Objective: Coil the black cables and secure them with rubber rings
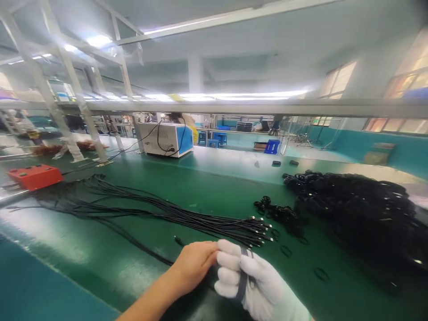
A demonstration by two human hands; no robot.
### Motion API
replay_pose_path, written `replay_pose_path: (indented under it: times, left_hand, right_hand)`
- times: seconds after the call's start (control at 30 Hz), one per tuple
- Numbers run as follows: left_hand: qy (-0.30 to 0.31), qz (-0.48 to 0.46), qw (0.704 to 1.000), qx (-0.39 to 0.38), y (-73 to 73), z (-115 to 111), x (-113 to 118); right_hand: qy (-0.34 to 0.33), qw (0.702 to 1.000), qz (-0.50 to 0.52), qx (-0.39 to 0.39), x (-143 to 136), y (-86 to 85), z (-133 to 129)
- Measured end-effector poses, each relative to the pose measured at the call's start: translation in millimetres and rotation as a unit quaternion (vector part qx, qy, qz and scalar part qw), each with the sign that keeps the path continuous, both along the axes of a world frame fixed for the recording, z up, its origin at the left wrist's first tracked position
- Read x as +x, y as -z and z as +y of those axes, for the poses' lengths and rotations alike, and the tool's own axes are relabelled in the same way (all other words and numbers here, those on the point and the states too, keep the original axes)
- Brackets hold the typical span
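My bare left hand [194,266] is closed with its fingertips pressed against my right hand. A black cable [152,253] runs along the table into my left hand, and a short end with a plug [179,240] sticks out just above it. My right hand [256,283], in a white glove, has its fingers curled in, with dark turns of cable lying across them and the palm. Just beyond both hands lies a bundle of straight black cables [200,219], their metal-tipped plugs [262,229] pointing right.
To the right is a large heap of coiled black cables [361,214], with a smaller pile of black rings [281,215] beside it. A red box [35,176] sits at the far left. A white and blue machine [167,139] stands at the back, under a metal shelf frame [214,107].
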State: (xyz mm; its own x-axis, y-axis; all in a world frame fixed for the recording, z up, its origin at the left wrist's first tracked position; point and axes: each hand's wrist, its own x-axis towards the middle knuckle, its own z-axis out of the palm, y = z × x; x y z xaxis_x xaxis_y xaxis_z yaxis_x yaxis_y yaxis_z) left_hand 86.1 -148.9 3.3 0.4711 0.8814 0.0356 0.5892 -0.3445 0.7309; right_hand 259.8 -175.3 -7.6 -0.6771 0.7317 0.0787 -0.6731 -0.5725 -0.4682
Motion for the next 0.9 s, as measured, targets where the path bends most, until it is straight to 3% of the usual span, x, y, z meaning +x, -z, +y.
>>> replay_pose_path:
  times: [0.1,0.23,0.43,0.53,0.6,0.7,0.8,0.9]
  left_hand:
    - [-0.055,0.142,0.986,0.068,-1.5,-1,3]
    - [-0.080,0.289,0.946,0.125,-0.3,-20,26]
    - [-0.042,0.257,0.927,0.271,7.5,-44,48]
    - [0.000,0.239,0.896,0.373,1.4,-38,40]
    - [0.052,0.243,0.872,0.423,-11.4,-30,31]
    - [0.144,0.240,0.856,0.435,-34.9,-16,18]
    - [0.198,0.212,0.873,0.393,-47.0,-1,8]
    - [0.217,0.172,0.903,0.327,-43.6,12,4]
  right_hand:
    - [0.118,0.993,-0.012,-0.014,12,-5.5,12]
    - [0.195,0.979,-0.042,-0.040,27,-1.2,23]
    - [0.218,0.969,-0.119,0.004,25,3.1,22]
    - [0.190,0.967,-0.168,0.014,19,4.9,18]
    - [0.134,0.977,-0.167,0.028,14,7.6,15]
    - [0.050,0.989,-0.130,0.056,6,11.3,10]
    - [0.002,0.993,-0.101,0.055,2,13.3,5]
    - [-0.071,0.994,-0.078,0.031,0,14.8,1]
